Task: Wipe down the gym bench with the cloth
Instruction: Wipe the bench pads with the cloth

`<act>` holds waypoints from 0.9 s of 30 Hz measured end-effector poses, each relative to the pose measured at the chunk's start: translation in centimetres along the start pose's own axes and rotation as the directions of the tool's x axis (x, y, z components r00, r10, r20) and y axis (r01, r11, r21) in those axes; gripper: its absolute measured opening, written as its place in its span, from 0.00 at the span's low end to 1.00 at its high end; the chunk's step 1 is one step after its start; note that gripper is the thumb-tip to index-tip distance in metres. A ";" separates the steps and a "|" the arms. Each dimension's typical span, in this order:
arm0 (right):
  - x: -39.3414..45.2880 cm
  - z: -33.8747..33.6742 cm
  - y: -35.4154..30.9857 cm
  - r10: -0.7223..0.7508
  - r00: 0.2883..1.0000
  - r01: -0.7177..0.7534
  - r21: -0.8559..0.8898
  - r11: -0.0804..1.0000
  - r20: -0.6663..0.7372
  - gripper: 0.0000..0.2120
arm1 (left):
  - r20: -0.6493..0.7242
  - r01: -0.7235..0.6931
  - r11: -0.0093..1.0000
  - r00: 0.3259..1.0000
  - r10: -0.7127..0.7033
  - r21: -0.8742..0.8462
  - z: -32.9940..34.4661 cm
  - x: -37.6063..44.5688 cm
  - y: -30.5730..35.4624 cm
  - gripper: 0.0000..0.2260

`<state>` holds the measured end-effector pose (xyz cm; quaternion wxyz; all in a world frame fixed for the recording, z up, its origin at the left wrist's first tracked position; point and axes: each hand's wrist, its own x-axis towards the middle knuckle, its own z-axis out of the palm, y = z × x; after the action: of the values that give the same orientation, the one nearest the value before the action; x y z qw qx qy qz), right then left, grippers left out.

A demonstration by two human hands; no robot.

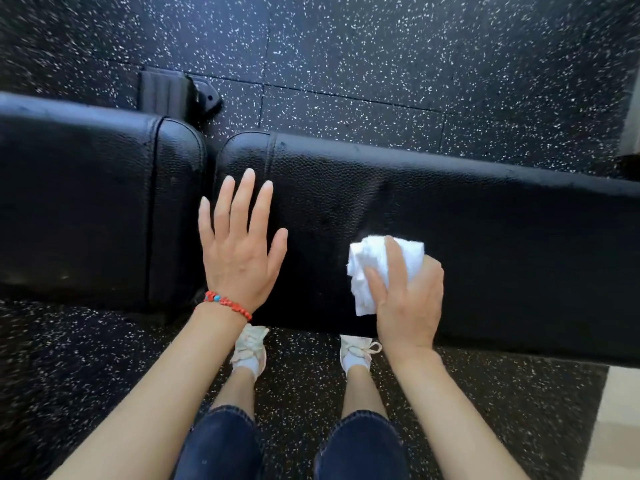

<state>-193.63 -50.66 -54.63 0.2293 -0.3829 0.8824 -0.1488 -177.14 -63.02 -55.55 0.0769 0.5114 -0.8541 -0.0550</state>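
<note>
Knees: two legs in dark cropped jeans point(221, 441) stand at the bottom of the view, with pale laced shoes point(250, 348) on the floor just short of the worktop's near edge.
Left hand: the left hand point(239, 244) lies flat with fingers spread on the long pad, close to its left end; a red beaded bracelet point(227, 304) circles the wrist.
Right hand: the right hand point(407, 292) is curled over a crumpled white cloth point(372, 268), thumb and fingers pinching it against the pad near the near edge.
Worktop: the black gym bench point(485, 237) runs across the view in two padded parts, a shorter pad point(86, 202) on the left and the long pad on the right.
Edges: a narrow gap point(210, 161) separates the two pads, just left of the left hand; the long pad's near edge passes under both wrists.
Open room: the stretch of long pad to the right of the cloth is bare, as is the strip between the two hands.
Surface: pebbled black upholstery with stitched seams near the pad ends, shiny along the far edge.
Room: black rubber floor point(381, 57) flecked with white, laid in tiles; a black frame foot point(173, 93) shows beyond the gap; a pale floor strip point(620, 420) lies at the lower right.
</note>
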 end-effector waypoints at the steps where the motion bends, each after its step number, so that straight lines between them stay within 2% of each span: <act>1: 0.6 -0.1 -0.7 -0.020 1.000 0.020 0.001 1.000 0.005 0.22 | 0.005 -0.008 1.000 1.000 0.008 0.000 0.1 0.1 -1.0 0.23; 5: 6.9 0.2 -4.9 -0.042 0.981 0.031 -0.065 0.997 -0.187 0.21 | 0.067 -0.070 0.996 0.995 0.073 -0.054 0.9 -0.4 -3.5 0.23; 7: 9.4 0.5 -6.8 -0.019 0.987 0.004 -0.087 0.996 -0.161 0.21 | 0.073 -0.090 0.992 0.993 0.096 -0.084 1.1 -0.5 -3.8 0.24; 10: 10.3 1.1 -7.6 0.039 0.969 -0.068 -0.111 0.991 -0.244 0.20 | 0.064 -0.101 0.991 0.992 0.107 -0.091 1.2 -0.5 -3.9 0.24; 12: 10.1 1.7 -8.7 0.060 0.966 -0.100 -0.148 0.984 -0.250 0.20 | 0.063 -0.096 0.992 0.993 0.101 -0.081 1.2 -0.5 -3.9 0.24; 13: 10.1 2.2 -9.6 0.051 0.972 -0.092 -0.175 0.980 -0.229 0.20 | 0.066 -0.096 0.992 0.993 0.101 -0.078 1.2 -0.5 -3.8 0.23; 16: 10.0 4.0 -12.8 -0.098 0.969 0.047 -0.221 0.974 -0.227 0.19 | 0.078 -0.101 0.992 0.991 0.106 -0.073 1.0 -0.5 -4.0 0.23; 18: 9.8 4.0 -12.9 -0.189 0.949 0.122 -0.257 0.959 -0.253 0.18 | 0.095 -0.122 0.990 0.987 0.129 -0.072 0.6 -0.5 -4.4 0.24; 19: 9.6 3.6 -12.4 -0.195 0.959 0.139 -0.256 0.957 -0.206 0.19 | 0.099 -0.137 0.988 0.985 0.143 -0.066 0.4 -0.5 -4.8 0.23; 20: 9.4 3.0 -11.5 -0.184 0.969 0.139 -0.251 0.958 -0.167 0.20 | 0.099 -0.148 0.987 0.983 0.154 -0.059 0.1 -0.5 -5.2 0.23; 22: 8.7 1.6 -9.5 -0.070 0.994 0.051 -0.213 0.976 -0.080 0.22 | 0.091 -0.155 0.987 0.983 0.159 -0.049 -0.4 -0.6 -6.2 0.23; 25: 7.9 1.6 -8.8 0.067 0.962 -0.112 -0.156 0.981 -0.266 0.21 | 0.077 -0.153 0.988 0.985 0.155 -0.036 -0.9 -0.9 -8.1 0.23; 27: 7.2 3.3 -10.7 0.102 0.942 -0.152 -0.137 0.979 -0.321 0.21 | 0.077 -0.167 0.986 0.983 0.168 -0.019 -0.9 -1.2 -9.4 0.23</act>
<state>-189.76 -63.39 -54.79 0.0644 -0.3138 0.9395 -0.1214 -168.28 -66.38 -56.38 0.0510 0.4346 -0.8962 -0.0738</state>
